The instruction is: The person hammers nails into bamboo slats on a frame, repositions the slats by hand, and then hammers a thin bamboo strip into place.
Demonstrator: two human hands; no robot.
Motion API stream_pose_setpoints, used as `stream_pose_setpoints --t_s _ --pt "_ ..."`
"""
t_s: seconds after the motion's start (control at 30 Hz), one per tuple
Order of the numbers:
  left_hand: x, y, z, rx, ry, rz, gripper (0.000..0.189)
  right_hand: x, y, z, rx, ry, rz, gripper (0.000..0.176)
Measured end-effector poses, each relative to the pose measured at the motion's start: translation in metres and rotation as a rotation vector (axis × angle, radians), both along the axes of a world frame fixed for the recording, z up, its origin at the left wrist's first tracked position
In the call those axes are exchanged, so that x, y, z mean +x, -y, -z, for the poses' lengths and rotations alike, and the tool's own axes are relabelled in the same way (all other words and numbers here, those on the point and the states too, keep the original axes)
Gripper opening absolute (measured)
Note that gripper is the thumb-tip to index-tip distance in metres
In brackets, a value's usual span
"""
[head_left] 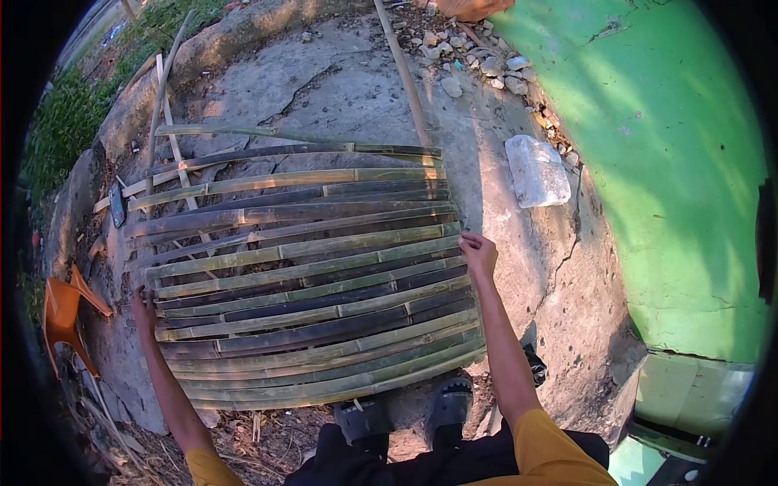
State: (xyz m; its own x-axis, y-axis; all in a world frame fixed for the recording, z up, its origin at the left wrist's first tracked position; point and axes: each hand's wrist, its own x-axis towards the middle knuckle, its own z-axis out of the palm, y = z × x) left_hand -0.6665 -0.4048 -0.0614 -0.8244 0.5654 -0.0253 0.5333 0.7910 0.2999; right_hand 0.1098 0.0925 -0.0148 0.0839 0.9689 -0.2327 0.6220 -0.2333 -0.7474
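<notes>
A row of split bamboo slats (348,312), green and dark brown, lies side by side across the ground in front of me. At the right ends of the slats, my right hand (480,253) is closed, its fingers pinching the tip of a green bamboo slat (373,257). My left hand (143,306) is at the opposite ends, its fingers curled at the left tip of a slat; shadow blurs the exact grip. Narrow gaps show between several slats. Towards the far side, the slats lie across long poles (162,97).
A whitish stone block (537,171) sits right of the slats, near a green painted surface (648,162). Rubble (494,65) lies at the far right. An orange plastic chair (65,316) and a dark phone-like object (117,204) are on the left. My shoes (448,405) stand at the near edge.
</notes>
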Motion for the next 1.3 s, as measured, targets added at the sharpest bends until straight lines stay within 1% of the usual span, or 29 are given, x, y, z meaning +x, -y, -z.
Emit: stream_pose_setpoints --t_s 0.03,0.07,0.13,0.17,0.2,0.27,0.33,0.37,0.4,0.43,0.47,0.5,0.53,0.57,0.6,0.67,0.7,0.8,0.83,0.9,0.93,1.03,1.1,1.17,1.23,1.3 --pt "0.001 0.000 -0.002 -0.008 -0.061 0.028 0.044 0.000 0.000 -0.001 -0.001 -0.005 -0.003 0.031" --pt "0.001 -0.002 -0.001 -0.010 -0.068 0.020 0.044 0.001 -0.001 -0.004 0.013 0.016 -0.033 0.032" --pt "0.000 -0.018 -0.012 0.090 0.041 -0.068 0.050 0.003 -0.003 0.004 0.062 0.031 -0.096 0.034" --pt "-0.001 -0.022 -0.010 0.079 -0.074 -0.025 0.052 0.003 -0.004 0.006 0.005 0.027 -0.064 0.033" --pt "-0.005 -0.029 -0.008 0.065 -0.188 0.021 0.055 0.005 -0.004 0.009 0.016 0.028 -0.074 0.033" --pt "0.006 -0.056 -0.028 0.026 -0.055 0.078 0.058 0.004 -0.004 0.008 0.000 0.034 -0.066 0.033" --pt "0.003 -0.065 -0.023 -0.032 -0.124 0.164 0.054 0.001 -0.003 0.005 -0.002 0.009 -0.035 0.031" --pt "0.010 -0.071 -0.035 -0.038 -0.133 0.152 0.054 0.001 -0.002 0.006 -0.007 -0.001 -0.046 0.031" --pt "0.022 -0.082 -0.052 -0.063 -0.090 0.103 0.051 0.001 -0.003 0.008 -0.007 0.016 -0.041 0.031" --pt "0.025 -0.087 -0.057 -0.085 -0.045 0.056 0.048 0.002 -0.004 0.008 -0.004 0.035 -0.033 0.031" --pt "0.028 -0.093 -0.058 -0.087 -0.053 0.051 0.048 0.004 -0.005 0.008 -0.004 0.027 -0.038 0.031" --pt "0.027 -0.091 -0.046 -0.009 0.007 0.039 0.046 0.004 -0.004 0.006 -0.002 0.020 -0.038 0.031" --pt "0.032 -0.090 -0.049 0.068 0.065 0.023 0.045 0.005 -0.004 0.011 -0.002 0.011 -0.041 0.031" --pt "0.039 -0.090 -0.051 0.103 -0.021 0.028 0.043 0.006 -0.004 0.017 0.004 -0.043 -0.032 0.030" --pt "0.038 -0.088 -0.055 0.096 -0.028 0.024 0.043 0.004 -0.003 0.018 -0.003 -0.050 -0.036 0.030" --pt "0.040 -0.091 -0.059 0.021 -0.009 0.087 0.038 0.005 -0.004 0.015 0.006 -0.020 -0.028 0.030" --pt "0.048 -0.093 -0.066 0.025 -0.038 0.071 0.034 0.006 -0.004 0.014 -0.016 -0.011 -0.026 0.030" --pt "0.046 -0.078 -0.063 0.027 -0.079 0.107 0.032 0.004 -0.005 0.011 -0.031 -0.031 -0.023 0.030" --pt "0.045 -0.076 -0.064 0.025 -0.082 0.104 0.032 0.004 -0.005 0.010 -0.033 -0.034 -0.026 0.030" --pt "0.047 -0.072 -0.068 -0.079 0.037 0.041 0.032 0.003 -0.004 0.009 0.012 0.014 -0.031 0.031" --pt "0.047 -0.070 -0.068 -0.088 0.024 0.023 0.032 0.006 -0.006 0.014 -0.003 0.027 -0.033 0.031" --pt "0.049 -0.064 -0.064 -0.041 0.041 0.012 0.031 0.007 -0.006 0.025 -0.022 -0.038 -0.030 0.031" --pt "0.052 -0.068 -0.060 -0.038 -0.054 0.078 0.032 0.009 -0.007 0.022 -0.017 -0.044 -0.024 0.030" --pt "0.056 -0.064 -0.062 -0.016 -0.052 0.079 0.032 0.006 -0.008 0.023 -0.022 -0.050 -0.028 0.030" --pt "0.062 -0.064 -0.059 0.035 -0.025 0.082 0.033 0.007 -0.006 0.022 -0.010 -0.020 -0.030 0.031" --pt "0.061 -0.067 -0.055 0.104 0.070 0.072 0.034 0.010 -0.006 0.022 0.039 0.021 -0.028 0.031"
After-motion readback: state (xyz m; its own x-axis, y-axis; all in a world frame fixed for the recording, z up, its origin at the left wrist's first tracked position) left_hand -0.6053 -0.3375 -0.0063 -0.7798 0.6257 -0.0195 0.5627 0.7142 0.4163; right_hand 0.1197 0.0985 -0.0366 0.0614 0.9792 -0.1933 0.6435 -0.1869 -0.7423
